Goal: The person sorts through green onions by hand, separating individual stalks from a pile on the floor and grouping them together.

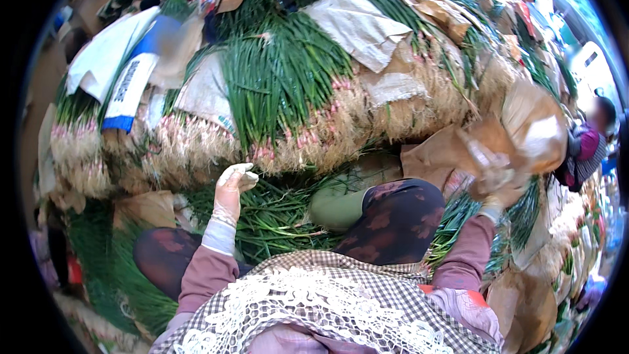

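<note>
My left hand, in a pale glove, is raised just in front of the roots of a spring onion bundle. Its fingers are loosely bent and apart, with nothing seen in them. Out to the right, my right hand, gloved and smeared by motion, seems to grip a brown paper sheet, itself blurred. Where the fingers meet the sheet is hard to make out. Loose spring onions lie over the ground between my bent legs and the stacked bundles.
Stacked spring onions, roots toward me, form a long bank ahead, partly covered by a whitish sack and a blue-and-white sack. Brown paper lies beyond my right knee. Another person sits at the far right. More greens lie at left.
</note>
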{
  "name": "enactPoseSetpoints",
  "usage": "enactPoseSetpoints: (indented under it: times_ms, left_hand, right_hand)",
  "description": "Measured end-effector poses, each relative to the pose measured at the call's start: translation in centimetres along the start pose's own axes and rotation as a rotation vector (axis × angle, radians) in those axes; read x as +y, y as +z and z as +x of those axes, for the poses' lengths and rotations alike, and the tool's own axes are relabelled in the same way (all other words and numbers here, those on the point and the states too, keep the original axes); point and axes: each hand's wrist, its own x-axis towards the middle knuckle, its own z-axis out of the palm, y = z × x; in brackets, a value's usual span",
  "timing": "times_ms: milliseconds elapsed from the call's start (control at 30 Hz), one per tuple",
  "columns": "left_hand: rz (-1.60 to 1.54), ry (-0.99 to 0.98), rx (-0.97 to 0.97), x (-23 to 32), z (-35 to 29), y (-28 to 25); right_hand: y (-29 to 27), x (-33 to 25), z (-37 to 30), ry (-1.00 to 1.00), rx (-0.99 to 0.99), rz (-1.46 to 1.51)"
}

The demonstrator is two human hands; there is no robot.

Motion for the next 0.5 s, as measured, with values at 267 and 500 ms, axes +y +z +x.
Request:
enactPoseSetpoints:
  times_ms: [267,500]
  left_hand:
    - [0.042,-0.069,-0.058,-1.3,-1.2,1.4]
    - [0.011,-0.2,-0.087,-2.8,-0.8,2.9]
  right_hand:
    - [1.3,12.8,-15.0,0.028,-1.282,-0.814]
    - [4.9,4.4,-11.9,-0.071,-1.808,-0.916]
